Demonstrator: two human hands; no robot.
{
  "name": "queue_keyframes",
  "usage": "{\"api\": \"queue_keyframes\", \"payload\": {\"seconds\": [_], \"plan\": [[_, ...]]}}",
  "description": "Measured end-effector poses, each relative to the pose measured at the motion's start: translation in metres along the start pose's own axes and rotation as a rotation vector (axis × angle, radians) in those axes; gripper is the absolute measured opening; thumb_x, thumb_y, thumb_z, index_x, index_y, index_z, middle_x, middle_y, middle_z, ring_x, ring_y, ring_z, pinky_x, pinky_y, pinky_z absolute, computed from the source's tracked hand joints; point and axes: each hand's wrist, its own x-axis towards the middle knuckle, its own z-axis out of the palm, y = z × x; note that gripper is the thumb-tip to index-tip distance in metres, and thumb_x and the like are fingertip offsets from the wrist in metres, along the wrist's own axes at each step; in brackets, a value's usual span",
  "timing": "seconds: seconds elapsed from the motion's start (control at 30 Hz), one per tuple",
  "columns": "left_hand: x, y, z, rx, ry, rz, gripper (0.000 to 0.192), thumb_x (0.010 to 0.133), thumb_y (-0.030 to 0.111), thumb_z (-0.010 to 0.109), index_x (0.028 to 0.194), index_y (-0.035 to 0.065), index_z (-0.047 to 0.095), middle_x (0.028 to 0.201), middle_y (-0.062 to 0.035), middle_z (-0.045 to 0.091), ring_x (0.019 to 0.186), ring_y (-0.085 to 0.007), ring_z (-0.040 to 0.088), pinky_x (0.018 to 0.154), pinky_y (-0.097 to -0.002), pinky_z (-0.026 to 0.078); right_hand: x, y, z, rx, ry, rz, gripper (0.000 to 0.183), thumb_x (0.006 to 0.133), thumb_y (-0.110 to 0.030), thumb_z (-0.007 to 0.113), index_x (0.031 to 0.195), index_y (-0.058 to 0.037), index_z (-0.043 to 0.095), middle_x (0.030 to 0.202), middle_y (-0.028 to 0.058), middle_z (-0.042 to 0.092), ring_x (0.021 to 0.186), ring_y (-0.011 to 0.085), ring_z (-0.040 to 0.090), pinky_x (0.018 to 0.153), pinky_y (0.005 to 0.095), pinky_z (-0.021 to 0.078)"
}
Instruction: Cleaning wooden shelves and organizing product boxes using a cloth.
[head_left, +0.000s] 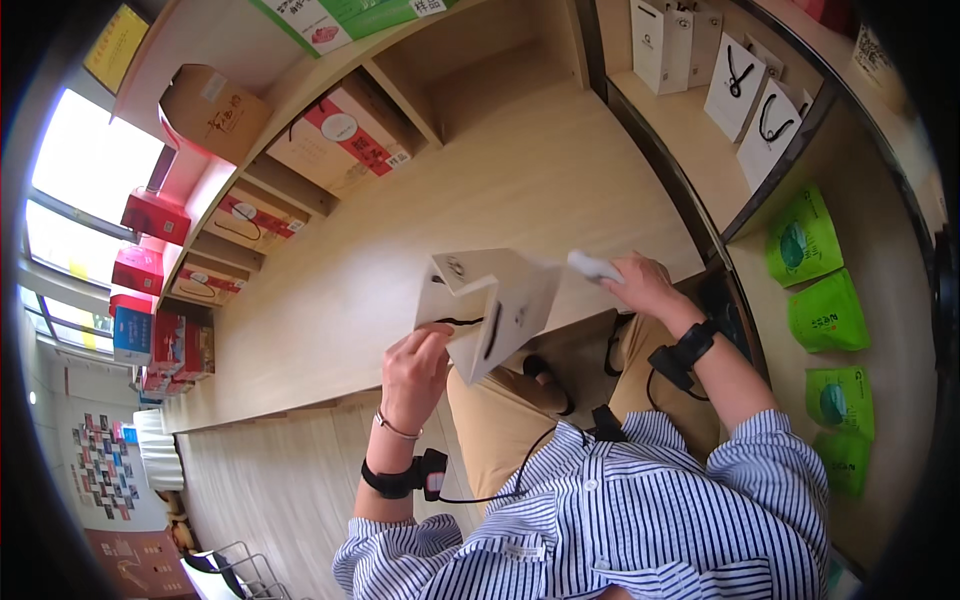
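A white paper gift bag (517, 300) with black cord handles is tilted over the front edge of the wooden counter (360, 277). Its mouth faces toward me and its side is folded inward. My left hand (416, 367) pinches the bag's rim near one black cord. To the right of the bag, my right hand (649, 285) grips a white object (595, 267), blurred, perhaps a cloth or a folded tissue. The white object's tip points at the bag's far side; whether they touch I cannot tell.
Boxed goods (337, 139) fill cubbies along the counter's back. White paper bags (731, 82) stand on a shelf at the upper right, with green pouches (804, 238) below them. A wire rack (251, 574) is at the lower left.
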Motion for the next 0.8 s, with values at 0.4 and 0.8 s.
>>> {"api": "queue_keyframes", "payload": {"seconds": [0.4,0.8], "plan": [[0.178,0.026,0.097,-0.226,0.206,-0.019,0.012,0.083,0.014,0.066,0.086,0.0023,0.063,0.068,-0.0241,0.058,0.065,-0.0412,0.059,0.052,-0.0395,0.047,0.071,0.091,0.043,-0.245,-0.054,0.134,0.046,0.082,-0.029,0.065,0.124,-0.0158,0.055,0.126,0.0164,0.047,0.112,0.0367,0.053,0.091,0.0448,0.0466],[0.361,0.155,0.252,-0.344,-0.043,0.326,0.005,0.079,0.009,0.057,0.080,0.0050,0.059,0.067,-0.0189,0.062,0.067,-0.0381,0.062,0.060,-0.0476,0.050,0.092,0.167,0.141,-0.049,-0.045,0.061,0.084,0.075,-0.030,0.075,0.145,-0.0282,0.028,0.146,0.0228,0.019,0.116,0.0406,0.048,0.094,0.0472,0.0452]]}}
